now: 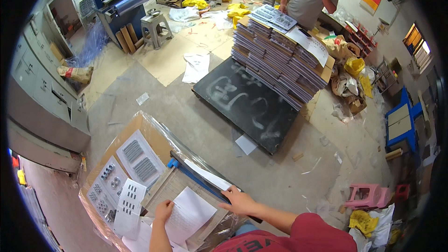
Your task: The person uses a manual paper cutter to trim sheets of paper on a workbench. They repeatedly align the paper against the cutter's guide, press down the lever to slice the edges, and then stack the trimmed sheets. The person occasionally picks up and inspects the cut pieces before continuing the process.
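At the table by my body lies a paper cutter with a flat gridded board [158, 189] and a blue-edged arm [198, 182] along its far right side. White sheets of paper [192, 212] rest on the board, the top one with its corner raised. My left hand [163, 212] is closed at the left edge of this sheet, pinching it. Bent over the lower part of the cutter's arm is my right hand [239, 201], its fingers closed there. Left of my left hand lies a white card with rows of small dark printed shapes [129, 200].
Blister packs of metal parts [141, 157] lie on the cardboard-topped table [133, 128]. Beyond stands a black platform [247, 107] bearing a tall stack of flat packs [280, 58], with a person [310, 0] behind. Grey cabinets [39, 77] line the left; pink stools [366, 196] stand right.
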